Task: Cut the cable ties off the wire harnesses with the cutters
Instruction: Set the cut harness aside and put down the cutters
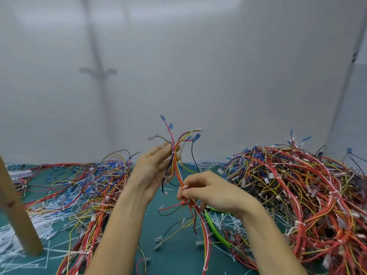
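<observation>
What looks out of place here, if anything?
The cutters lie unheld on the mat under the right hand; both it and the left hand hold one harness. Cut white tie offcuts litter the mat. No damage visible.

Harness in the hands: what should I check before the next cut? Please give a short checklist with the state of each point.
1. Harness held up: ok. The left hand grips it above and the right hand pinches it below.
2. Tie to cut found: ok. It is white and sits in the right hand's pinch.
3. Cutters in hand: not ok. They lie on the mat under the right wrist.
4. Cutters' blades open: cannot tell. The right hand hides them.
5. A hand free to take the cutters: not ok. Both hands hold the harness.
</observation>
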